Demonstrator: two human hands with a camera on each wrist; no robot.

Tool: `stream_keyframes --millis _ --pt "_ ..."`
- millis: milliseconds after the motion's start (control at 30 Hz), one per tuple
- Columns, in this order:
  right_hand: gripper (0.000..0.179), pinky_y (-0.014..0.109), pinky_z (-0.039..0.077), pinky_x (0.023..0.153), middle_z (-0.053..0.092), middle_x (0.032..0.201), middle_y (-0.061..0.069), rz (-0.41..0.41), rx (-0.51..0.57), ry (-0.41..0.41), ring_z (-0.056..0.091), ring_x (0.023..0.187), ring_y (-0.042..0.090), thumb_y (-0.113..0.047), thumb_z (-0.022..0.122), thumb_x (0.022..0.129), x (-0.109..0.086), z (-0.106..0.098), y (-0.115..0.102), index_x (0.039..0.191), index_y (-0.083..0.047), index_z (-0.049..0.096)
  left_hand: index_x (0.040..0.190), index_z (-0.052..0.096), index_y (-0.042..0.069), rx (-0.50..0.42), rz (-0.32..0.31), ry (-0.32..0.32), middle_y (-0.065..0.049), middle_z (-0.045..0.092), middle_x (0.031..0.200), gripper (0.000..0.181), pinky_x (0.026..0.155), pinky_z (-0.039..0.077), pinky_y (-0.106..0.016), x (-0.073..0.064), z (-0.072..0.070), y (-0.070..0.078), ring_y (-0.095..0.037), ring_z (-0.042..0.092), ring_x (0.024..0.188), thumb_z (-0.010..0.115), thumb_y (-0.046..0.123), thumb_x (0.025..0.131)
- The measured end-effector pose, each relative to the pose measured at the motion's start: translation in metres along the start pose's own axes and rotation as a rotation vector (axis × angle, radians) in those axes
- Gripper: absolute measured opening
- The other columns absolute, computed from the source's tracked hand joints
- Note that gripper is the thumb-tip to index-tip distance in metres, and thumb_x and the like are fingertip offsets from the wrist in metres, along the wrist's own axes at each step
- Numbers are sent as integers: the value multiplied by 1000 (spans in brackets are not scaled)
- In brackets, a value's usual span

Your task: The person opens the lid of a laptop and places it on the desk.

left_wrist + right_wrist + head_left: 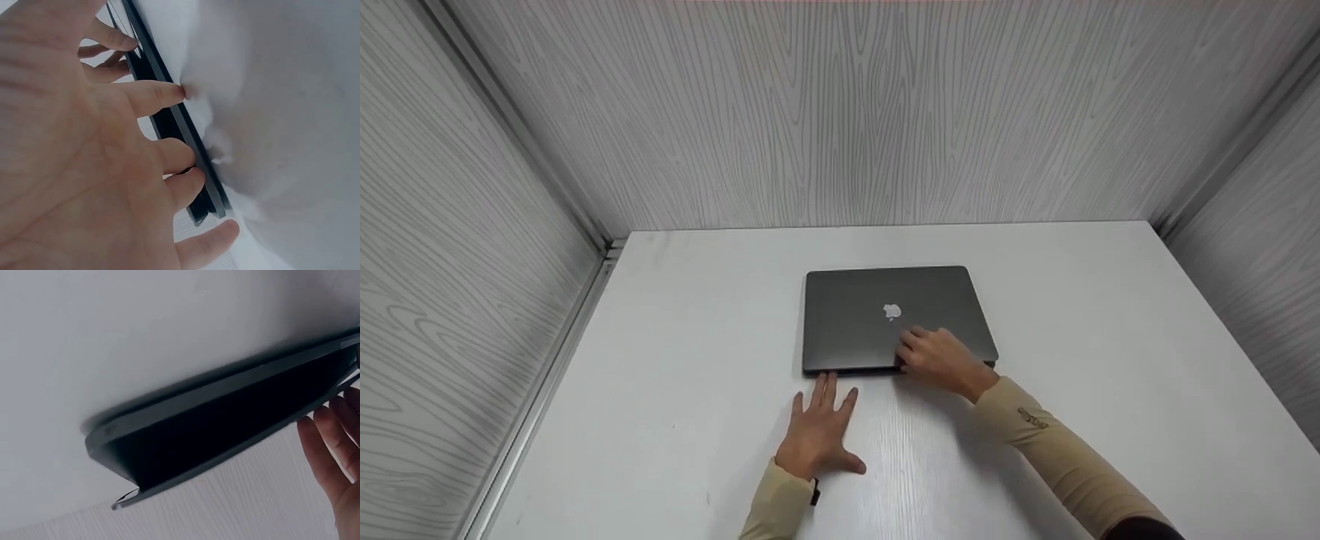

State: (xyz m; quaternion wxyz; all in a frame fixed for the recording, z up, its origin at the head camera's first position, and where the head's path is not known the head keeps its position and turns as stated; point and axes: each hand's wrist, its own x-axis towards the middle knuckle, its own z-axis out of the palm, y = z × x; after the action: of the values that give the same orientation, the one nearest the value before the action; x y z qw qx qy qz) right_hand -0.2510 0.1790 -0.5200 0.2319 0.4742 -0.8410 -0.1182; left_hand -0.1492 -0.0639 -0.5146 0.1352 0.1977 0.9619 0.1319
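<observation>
Laptop [851, 330] in my head view: it lies on the white table [697, 330], near the far edge and roughly midway between the left and right edges. From the right wrist I see its lid [877, 289] raised a little, a dark gap showing. My right hand [939, 361] pinches the lid's front edge, fingers curled over the top. My left hand [816, 435] has its fingers straight and spread, tips at the laptop's front edge near its left corner.

Dark grey rectangular laptop [870, 321]: lay on a white tabletop [697, 330].
Bare left hand [816, 433]: touched the laptop's front edge, fingers spread.
Bare right hand [941, 361]: gripped that edge.
</observation>
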Motion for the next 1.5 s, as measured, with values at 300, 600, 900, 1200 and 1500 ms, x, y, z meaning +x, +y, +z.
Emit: stream_keyframes --millis 300,600,900,1200,1500 --pt "12 27 55 53 64 91 11 -53 -81 -4 63 78 22 -6 81 85 -11 -6 -2 91 -2 72 154 43 7 14 2 5 -28 22 162 109 112 29 -64 1 1 4 -40 19 151 94 49 67" --pt "19 27 53 49 65 90 13 -22 -95 6 63 76 23 -1 86 78 -31 -9 2 91 0 72 154 42 7 25 -3 -10 -28 20 162 108 112 28 -63 1 0 3 -40 17 152 93 49 68" --pt "26 29 53 48 65 91 15 10 -62 34 63 79 25 3 88 73 -67 -3 14 92 2 71 154 43 6 18 3 -5 -28 21 162 108 112 29 -63 0 1 2 -41 18 151 94 47 67" --pt "38 31 54 53 62 93 17 29 -69 61 62 81 27 7 90 67 -94 -3 29 98 6 67 154 42 6 7 2 -4 -29 21 162 109 113 27 -64 0 0 0 -41 17 151 93 48 68" --pt "38 32 55 53 61 90 21 51 -63 63 62 79 30 14 86 66 -111 -1 33 97 11 65 154 41 5 -11 -4 -11 -29 21 162 110 114 25 -64 1 1 0 -42 17 151 94 47 67"
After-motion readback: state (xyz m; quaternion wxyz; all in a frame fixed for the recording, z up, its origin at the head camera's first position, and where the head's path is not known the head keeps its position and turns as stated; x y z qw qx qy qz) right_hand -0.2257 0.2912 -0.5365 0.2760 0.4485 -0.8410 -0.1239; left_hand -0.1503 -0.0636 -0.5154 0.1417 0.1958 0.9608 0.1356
